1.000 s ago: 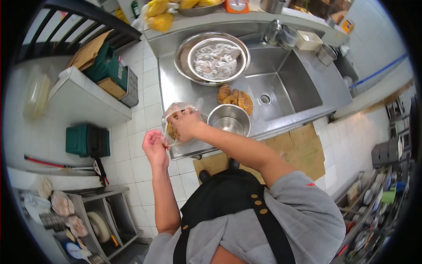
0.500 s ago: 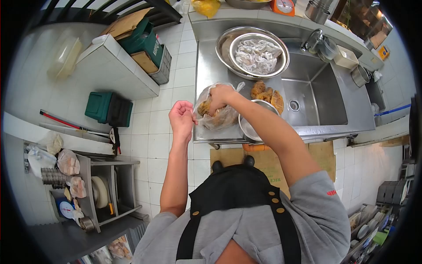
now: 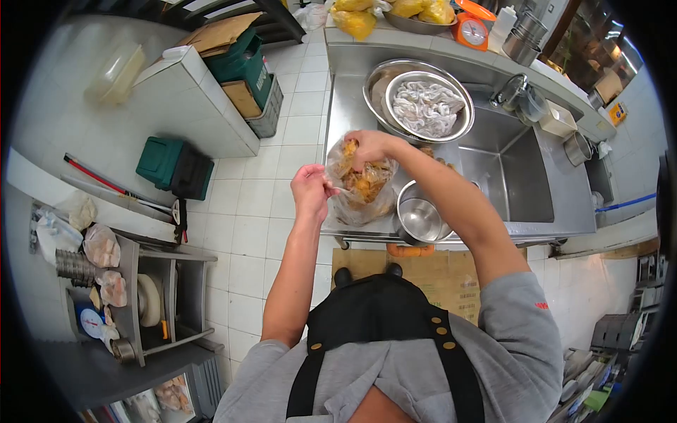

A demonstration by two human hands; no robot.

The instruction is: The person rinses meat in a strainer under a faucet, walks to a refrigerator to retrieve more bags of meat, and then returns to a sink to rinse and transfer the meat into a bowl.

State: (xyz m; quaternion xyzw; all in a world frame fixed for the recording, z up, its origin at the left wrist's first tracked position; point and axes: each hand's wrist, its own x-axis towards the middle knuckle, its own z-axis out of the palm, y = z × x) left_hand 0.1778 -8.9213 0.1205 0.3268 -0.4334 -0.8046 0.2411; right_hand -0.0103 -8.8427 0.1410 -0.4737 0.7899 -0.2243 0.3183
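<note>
A clear plastic bag point(image 3: 356, 210) holding orange-brown pieces, which look like marinated meat, rests at the left end of the steel counter. My left hand point(image 3: 310, 192) pinches the bag's left edge. At the bag's mouth my right hand point(image 3: 371, 146) has its fingers closed on an orange-brown meat piece point(image 3: 349, 149); its lower end is hard to tell from the pieces below. More brown pieces point(image 3: 446, 163) lie on the counter, mostly hidden by my right forearm. Close to the bag's right side stands a steel pot point(image 3: 421, 220), partly under that forearm.
Behind the bag, a steel bowl point(image 3: 468, 120) of white stringy food sits in a larger steel basin point(image 3: 374, 90). The sink point(image 3: 518, 176) and tap point(image 3: 509, 88) are to the right. An orange scale point(image 3: 471, 32) and yellow bags point(image 3: 355, 22) line the back ledge.
My right hand has risen from inside the bag to its mouth, bringing a meat piece into view. My left hand keeps its pinch on the bag. The whole view has shifted slightly.
</note>
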